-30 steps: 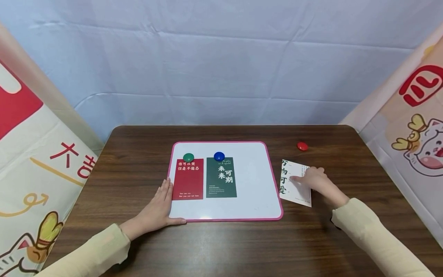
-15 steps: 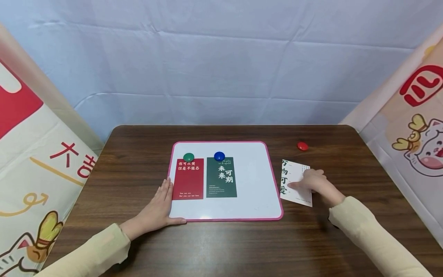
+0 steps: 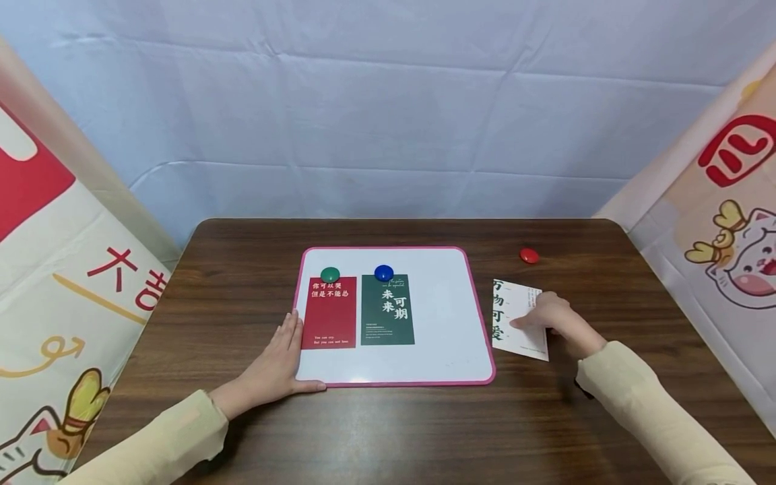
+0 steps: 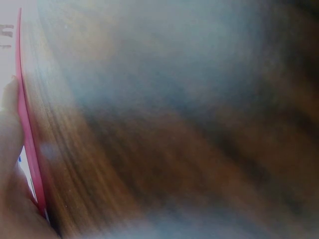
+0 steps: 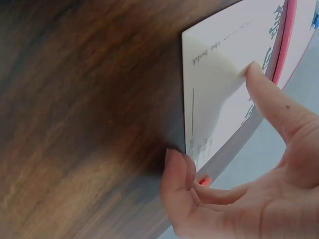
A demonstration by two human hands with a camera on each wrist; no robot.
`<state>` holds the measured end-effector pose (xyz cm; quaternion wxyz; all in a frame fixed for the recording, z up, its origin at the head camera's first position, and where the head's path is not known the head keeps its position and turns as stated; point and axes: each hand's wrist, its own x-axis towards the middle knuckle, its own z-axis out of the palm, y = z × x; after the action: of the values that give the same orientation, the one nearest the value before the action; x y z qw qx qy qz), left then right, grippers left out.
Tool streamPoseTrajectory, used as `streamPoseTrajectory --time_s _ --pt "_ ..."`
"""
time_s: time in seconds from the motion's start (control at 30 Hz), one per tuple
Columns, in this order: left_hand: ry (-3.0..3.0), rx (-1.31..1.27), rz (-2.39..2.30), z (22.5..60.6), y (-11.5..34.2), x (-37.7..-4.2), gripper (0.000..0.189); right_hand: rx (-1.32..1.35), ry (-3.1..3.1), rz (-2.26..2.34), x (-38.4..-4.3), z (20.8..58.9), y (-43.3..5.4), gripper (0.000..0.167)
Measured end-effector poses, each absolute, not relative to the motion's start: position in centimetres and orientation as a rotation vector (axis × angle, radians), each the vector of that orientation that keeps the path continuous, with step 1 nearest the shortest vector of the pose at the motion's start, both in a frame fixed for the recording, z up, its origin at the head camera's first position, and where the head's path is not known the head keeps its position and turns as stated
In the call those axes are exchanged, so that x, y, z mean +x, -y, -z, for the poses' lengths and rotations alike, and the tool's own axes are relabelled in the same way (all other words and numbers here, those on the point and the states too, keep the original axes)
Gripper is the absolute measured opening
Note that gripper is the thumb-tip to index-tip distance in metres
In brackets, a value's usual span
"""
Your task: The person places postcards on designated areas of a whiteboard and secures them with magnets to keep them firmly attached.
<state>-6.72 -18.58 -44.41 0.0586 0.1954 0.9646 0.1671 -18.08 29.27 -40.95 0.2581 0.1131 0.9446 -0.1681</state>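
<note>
My left hand (image 3: 277,364) rests at the left edge of a pink-rimmed whiteboard (image 3: 451,323), fingers straight along the rim and thumb at its lower corner. On the board lie a red card (image 3: 330,320) under a green round magnet (image 3: 330,275) and a dark green card (image 3: 388,333) under a blue round magnet (image 3: 384,273). Right of the board is a white card (image 3: 521,343) with dark green lettering. My right hand (image 3: 554,316) has its thumb on that card's face and its curled fingers (image 5: 177,174) at the right edge. A red round magnet (image 3: 529,255) lies beyond it.
Everything stands on a dark wood-grain table (image 3: 388,438) with rounded far corners. A pale cloth (image 3: 388,121) hangs behind the table. Printed cartoon cloths hang at the left (image 3: 67,323) and right sides. The white card lies close beside the board's right rim.
The white card has shifted slightly to the right under my right hand, whose thumb and fingers have moved a little over it. My left hand and the board stay in place.
</note>
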Motion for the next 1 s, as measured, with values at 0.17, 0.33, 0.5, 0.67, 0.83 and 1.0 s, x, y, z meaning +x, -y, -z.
streamPoseTrajectory --time_s 0.17,0.33,0.5,0.67,0.83,1.0 --pt "-2.926 0.589 -0.497 44.4 18.6 -6.7 0.119 0.358 -2.520 0.531 -18.3 40.9 -29.0 0.079" --pt "-2.927 0.585 -0.497 44.4 18.6 -6.7 0.119 0.317 -2.570 0.400 -19.2 41.4 -29.0 0.087" --pt "-2.929 0.587 -0.499 44.4 18.6 -6.7 0.119 0.267 -2.637 0.266 -20.8 43.1 -30.0 0.101" --pt "-2.926 0.582 -0.502 44.4 18.6 -6.7 0.120 0.220 -2.626 0.270 -20.3 41.8 -29.3 0.097" --pt "-2.919 0.574 -0.515 44.4 18.6 -6.7 0.120 0.227 -2.626 0.272 -19.0 40.6 -28.4 0.096" --pt "-2.924 0.572 -0.509 44.4 18.6 -6.7 0.120 0.244 -2.624 0.282 -18.4 40.4 -28.0 0.103"
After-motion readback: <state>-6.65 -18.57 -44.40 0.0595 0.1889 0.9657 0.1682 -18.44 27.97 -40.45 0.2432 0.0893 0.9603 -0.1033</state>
